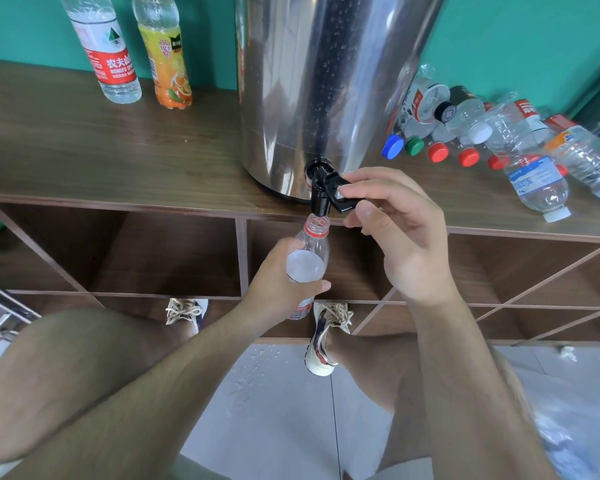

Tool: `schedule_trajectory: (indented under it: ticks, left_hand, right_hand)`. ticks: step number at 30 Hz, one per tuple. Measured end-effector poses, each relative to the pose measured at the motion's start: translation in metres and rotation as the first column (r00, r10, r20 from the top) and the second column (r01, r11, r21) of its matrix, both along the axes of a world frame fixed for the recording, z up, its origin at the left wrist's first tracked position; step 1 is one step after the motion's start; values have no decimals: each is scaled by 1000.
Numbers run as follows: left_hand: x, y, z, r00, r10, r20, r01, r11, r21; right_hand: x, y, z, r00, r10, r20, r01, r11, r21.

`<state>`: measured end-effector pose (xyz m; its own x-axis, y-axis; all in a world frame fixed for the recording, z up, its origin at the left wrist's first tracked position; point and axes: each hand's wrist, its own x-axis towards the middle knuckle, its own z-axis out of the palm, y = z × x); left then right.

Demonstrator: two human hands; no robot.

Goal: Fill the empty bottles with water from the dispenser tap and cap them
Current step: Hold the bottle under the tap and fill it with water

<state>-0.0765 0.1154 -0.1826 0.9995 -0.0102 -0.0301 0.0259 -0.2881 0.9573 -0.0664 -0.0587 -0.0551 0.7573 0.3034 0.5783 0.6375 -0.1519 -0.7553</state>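
A clear plastic bottle [307, 258] fills under the black tap [321, 192] of the steel dispenser [326, 81].
The left hand [274, 271] grips the bottle upright, its mouth directly beneath the spout; the right hand [402, 237], nearer the tap, pinches the lever [342, 195]. Two labelled bottles [108, 53] stand far left; the empties [534, 174] heaped at right overlap too much to count.
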Motion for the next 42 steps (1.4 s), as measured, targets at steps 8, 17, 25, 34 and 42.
schedule_trajectory:
  ticks: [8,17,25,34,42]
  left_hand:
    - [0,-1,0,1000,5,-1,-5,1000,17]
    - [-1,-1,5,1000,9,8,-9,1000,21]
    - [-2,-3,5,1000,2,8,-2,1000,9]
    - [-1,-2,0,1000,15,10,-15,1000,-4]
    - [2,-2,-2,1000,22,-4,-22,1000,8]
  right_hand:
    - [0,0,0,1000,11,-4,-11,1000,10]
    - [-1,2,0,1000,1,-11,-1,1000,22]
    - [-2,2,-1,999,-7,-40,9,999,41]
    - [-1,3,-2,999,10,-32,-8,998,59]
    - [0,3,-3,999,7,-36,-5,999,50]
